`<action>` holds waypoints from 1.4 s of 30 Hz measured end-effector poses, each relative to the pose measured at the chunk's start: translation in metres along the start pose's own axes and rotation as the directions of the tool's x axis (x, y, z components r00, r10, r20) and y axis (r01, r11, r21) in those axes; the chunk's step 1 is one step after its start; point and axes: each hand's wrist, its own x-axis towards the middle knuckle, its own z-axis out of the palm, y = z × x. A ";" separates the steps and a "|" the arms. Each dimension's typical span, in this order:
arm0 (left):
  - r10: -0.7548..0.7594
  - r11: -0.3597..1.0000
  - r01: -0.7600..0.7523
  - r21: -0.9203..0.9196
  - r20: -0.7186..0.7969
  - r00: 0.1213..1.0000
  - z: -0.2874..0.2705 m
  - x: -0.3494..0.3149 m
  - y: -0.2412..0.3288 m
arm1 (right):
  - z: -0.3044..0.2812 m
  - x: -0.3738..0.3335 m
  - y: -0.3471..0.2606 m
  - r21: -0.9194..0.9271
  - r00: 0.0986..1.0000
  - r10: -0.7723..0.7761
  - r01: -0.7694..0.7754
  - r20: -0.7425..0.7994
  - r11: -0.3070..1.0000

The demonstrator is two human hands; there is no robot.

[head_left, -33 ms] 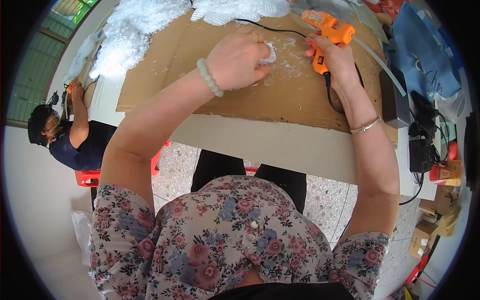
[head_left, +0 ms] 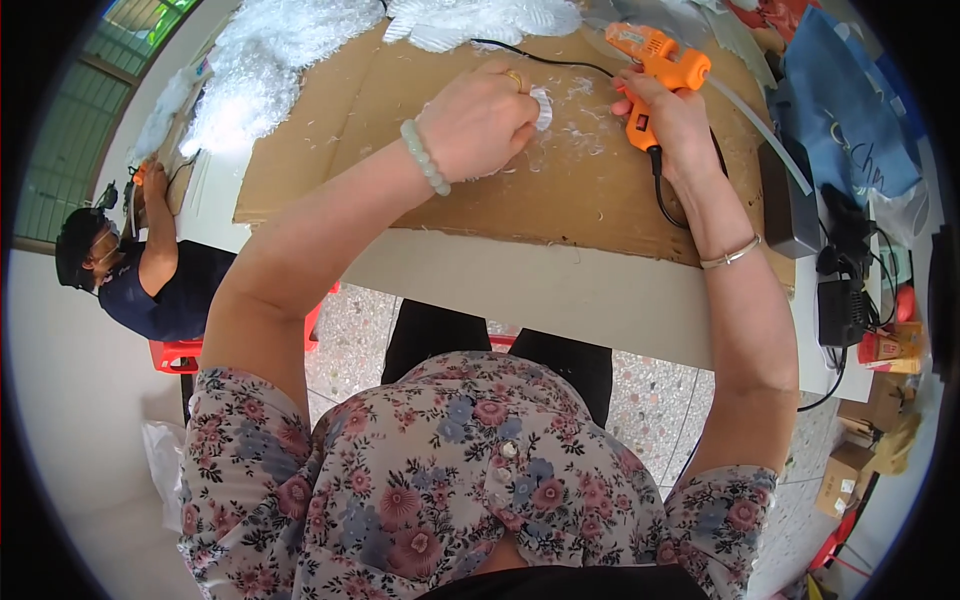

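Left hand [head_left: 475, 125]: yours, upper middle of the frame, fingers curled at a small white piece [head_left: 543, 108]; their grip is hidden.
Right hand [head_left: 678, 118]: you hold an orange glue gun [head_left: 665, 62], upper right.
Cardboard [head_left: 590, 200]: beneath your hands, strewn with scraps [head_left: 578, 126].
White pile [head_left: 255, 75]: upper left.
Blue bag [head_left: 835, 110]: upper right.
Co-worker [head_left: 160, 280]: on a red stool [head_left: 178, 356], left edge.

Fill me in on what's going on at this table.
A person has both hands over a sheet of cardboard littered with clear scraps. The right hand grips an orange glue gun. The left hand is at a small white piece; its fingertips are partly hidden, so its grip is unclear. A shiny white heap lies toward the far left, and another person sits off to the left.
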 end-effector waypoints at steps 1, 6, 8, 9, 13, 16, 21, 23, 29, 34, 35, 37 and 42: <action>-0.050 0.996 0.052 -0.079 0.034 0.998 0.004 0.000 0.000 | -0.001 0.000 0.000 -0.016 1.000 -0.005 0.005 -0.008 1.000; -0.326 0.680 0.415 -0.604 0.257 0.910 0.002 0.002 0.005 | 0.003 -0.005 -0.010 0.065 0.999 -0.037 0.035 0.032 0.997; -0.288 0.722 0.375 -0.582 0.241 0.927 -0.003 0.000 0.001 | 0.007 -0.007 -0.018 0.099 0.996 -0.061 0.055 0.061 0.994; -0.293 0.720 0.380 -0.580 0.242 0.925 -0.005 -0.002 -0.005 | 0.011 -0.010 -0.021 0.100 0.993 -0.060 0.050 0.098 0.994; -0.528 0.635 0.405 -0.658 0.014 0.849 -0.024 -0.018 -0.034 | 0.025 -0.024 -0.030 0.151 0.981 -0.039 0.011 0.188 0.988; -0.596 0.694 0.573 -0.435 0.098 0.797 -0.027 -0.036 -0.044 | 0.027 -0.026 -0.023 0.194 0.962 -0.059 0.007 0.265 0.981; -0.527 0.811 0.541 -0.225 0.124 0.841 -0.014 -0.051 -0.041 | 0.035 -0.028 -0.016 0.108 0.958 0.023 -0.056 0.285 0.993; -0.579 0.741 0.598 -0.305 0.162 0.799 -0.013 -0.047 -0.036 | 0.033 -0.028 -0.014 0.059 0.962 0.066 -0.085 0.267 0.995; -0.683 0.275 0.682 -0.678 0.362 0.635 -0.038 -0.040 -0.030 | 0.028 -0.023 -0.011 0.053 0.958 0.083 -0.102 0.275 0.993; -0.559 0.807 0.570 -0.151 0.111 0.822 -0.031 -0.055 -0.028 | 0.030 -0.019 -0.002 0.043 0.938 0.105 -0.126 0.331 0.991; -0.414 0.898 0.410 -0.162 0.008 0.910 -0.038 -0.053 -0.019 | 0.030 -0.019 -0.002 0.043 0.938 0.116 -0.138 0.326 0.990; -0.261 0.956 0.244 -0.160 -0.092 0.961 -0.039 -0.047 -0.008 | 0.031 -0.015 -0.002 0.027 0.930 0.112 -0.130 0.351 0.991; 0.073 0.980 -0.058 -0.188 0.077 0.994 -0.014 -0.042 -0.007 | 0.028 -0.014 -0.009 0.054 0.939 0.131 -0.156 0.319 0.986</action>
